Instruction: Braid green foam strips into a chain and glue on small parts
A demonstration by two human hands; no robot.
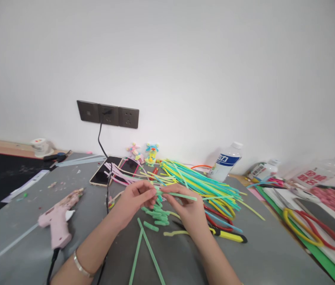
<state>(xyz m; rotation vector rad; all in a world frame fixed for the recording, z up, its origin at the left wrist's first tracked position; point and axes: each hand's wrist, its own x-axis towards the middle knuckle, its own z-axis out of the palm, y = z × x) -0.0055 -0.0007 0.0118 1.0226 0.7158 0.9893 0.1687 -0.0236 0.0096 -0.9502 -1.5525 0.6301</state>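
Observation:
A pale green pipe cleaner (187,196) runs between my hands at the middle of the table. My left hand (137,200) is pinched at its left end, thumb against fingertips. Close by on the right, my right hand (187,206) has its thumb and fingers closed on the same stem. Below them lies a small pile of short green pipe cleaner pieces (158,215), one piece apart in front. Two long green pipe cleaners (151,249) meet in a V nearer me. A yellow and black utility knife (229,235) rests partly behind my right wrist.
A pink glue gun (57,217) lies left, its cord trailing. Behind are phones (103,174), two small figures (152,152) and a bundle of coloured pipe cleaners (198,180). A bottle (226,160) leans by the wall. Scissors (304,225) lie right; a socket panel (108,114) is on the wall.

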